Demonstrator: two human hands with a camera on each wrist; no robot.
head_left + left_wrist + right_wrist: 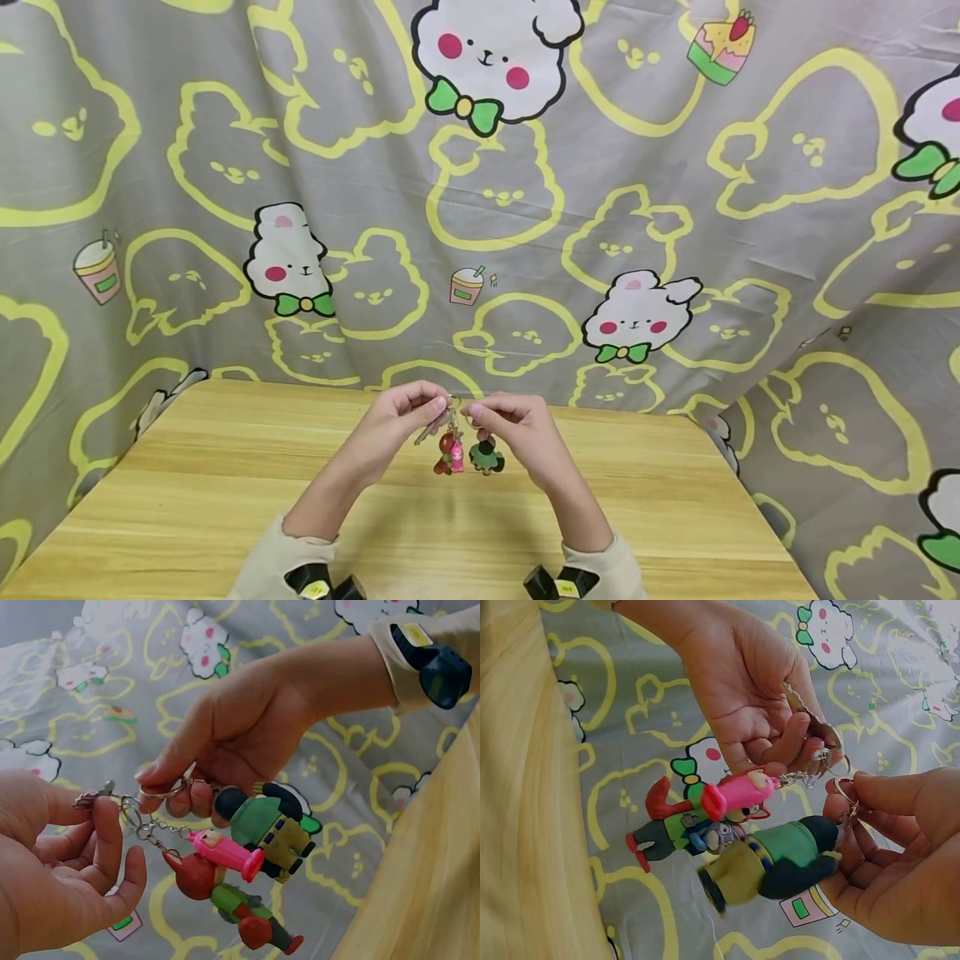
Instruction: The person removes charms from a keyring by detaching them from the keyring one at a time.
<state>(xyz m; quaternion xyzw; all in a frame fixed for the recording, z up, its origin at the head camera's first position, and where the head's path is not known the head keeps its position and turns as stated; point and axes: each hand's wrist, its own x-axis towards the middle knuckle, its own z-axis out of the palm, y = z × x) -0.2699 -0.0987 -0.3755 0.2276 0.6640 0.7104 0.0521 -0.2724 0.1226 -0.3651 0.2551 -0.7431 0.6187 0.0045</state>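
Note:
Above the table, my left hand [397, 425] pinches a metal key [804, 709] by its head, beside a split ring [131, 810]. From that ring, on short chains, hang a pink figure charm [229, 853] and a red-headed figure charm [196, 877] in green clothes. My right hand [525, 429] holds a second metal ring [845, 796] between thumb and fingers. A dark figure charm [791, 851] in a green top and tan trousers dangles from it. The two rings are close together; whether they are linked is too small to tell.
Beneath the hands lies a wood-grain table [622, 500]. A grey cloth [375, 192] printed with yellow outlines and white animals hangs behind and at both sides. Dark wrist-worn devices [309, 581] are on both sleeves.

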